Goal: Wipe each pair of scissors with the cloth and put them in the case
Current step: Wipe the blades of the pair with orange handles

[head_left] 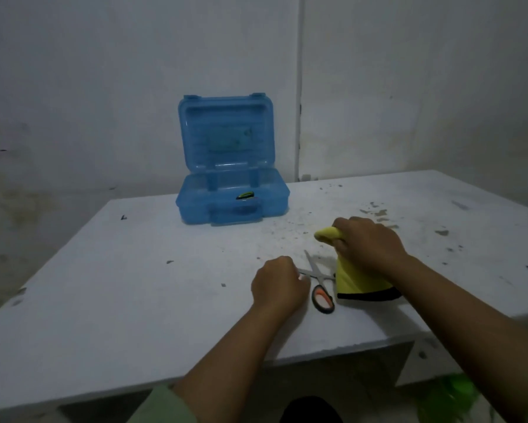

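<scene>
A pair of scissors [317,277] with orange-and-black handles lies spread apart on the white table. My left hand [278,283] has its fingers curled over the tip of one blade. My right hand [368,242] grips a yellow cloth [357,279] with a black edge; the cloth hangs down to the table just right of the scissors. The blue translucent case [232,196] stands at the far side with its lid up. Inside it lies a pair of scissors [246,196] with a green-and-black handle, mostly hidden by the case wall.
The white table [134,285] is speckled with dark chips and stains, thickest at the right. Grey walls close in behind. A green object [449,398] shows below the table's near right edge.
</scene>
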